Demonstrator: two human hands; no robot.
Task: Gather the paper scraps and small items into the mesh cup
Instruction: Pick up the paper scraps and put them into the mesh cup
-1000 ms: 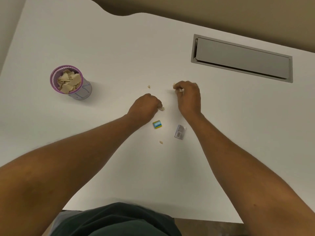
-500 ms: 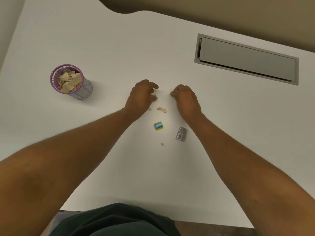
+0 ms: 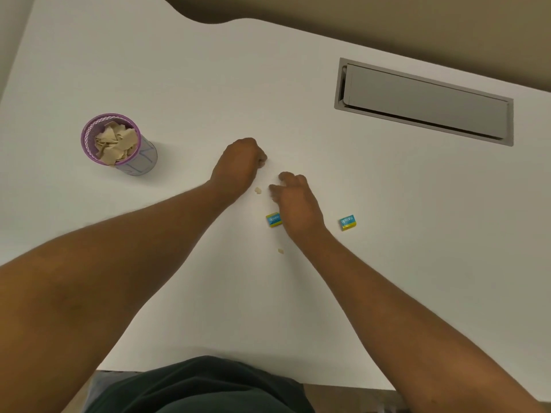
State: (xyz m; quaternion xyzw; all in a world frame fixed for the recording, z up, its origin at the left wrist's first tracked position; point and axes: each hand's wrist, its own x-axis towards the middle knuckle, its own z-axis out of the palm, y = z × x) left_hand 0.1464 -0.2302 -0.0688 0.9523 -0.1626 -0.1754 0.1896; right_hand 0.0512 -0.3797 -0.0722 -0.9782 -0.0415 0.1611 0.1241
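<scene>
A person looks down at a white counter (image 3: 179,70) with both bare forearms stretched out over it. The left hand (image 3: 238,165) is curled into a loose fist, knuckles up, with its fingertips pressed to the counter; whether it holds anything cannot be told. The right hand (image 3: 295,201) sits just beside it, nearer the person, with the fingers bent and slightly spread and the thumb pointing toward the left hand; nothing can be seen in its grip.

A small tan paper scrap (image 3: 258,190) lies on the counter in the gap between the two hands, just below the left hand and close to the right thumb. A small blue and yellow eraser (image 3: 273,219) lies touching or just beside the left edge of the right hand, near the wrist. A second eraser (image 3: 347,222) of the same kind lies on the other side of that wrist, a little apart from it. Another tiny scrap (image 3: 280,251) lies nearer the person, beside the right forearm.

The purple mesh cup (image 3: 119,144) stands upright well to the left of both hands, already filled near its rim with tan paper pieces (image 3: 116,143). A grey rectangular hatch (image 3: 426,102) is set into the counter at the far right, well away from the hands.
</scene>
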